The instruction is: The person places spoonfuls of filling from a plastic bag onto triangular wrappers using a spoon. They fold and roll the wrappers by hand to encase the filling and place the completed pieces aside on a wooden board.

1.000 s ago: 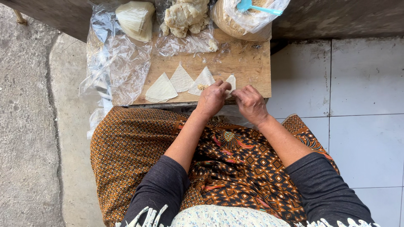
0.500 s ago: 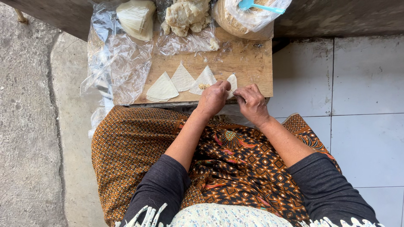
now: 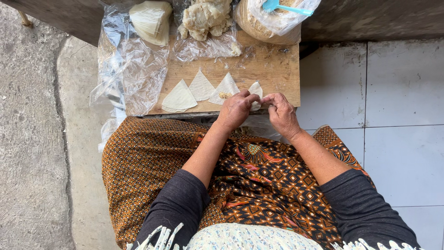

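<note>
Pinching one wrapper (image 3: 255, 90) at the board's (image 3: 277, 69) near edge — left hand (image 3: 237, 110), right hand (image 3: 282, 113) both clamped.

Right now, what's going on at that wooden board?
A seated person is working a small white wrapper at the near edge of the wooden board. The left hand and right hand pinch it together between the fingertips. Three more triangular wrappers lie flat on the board to the left, one with a little filling on it. A lump of pale filling, a stack of wrappers in plastic and a bag with a blue scoop sit at the far edge.
</note>
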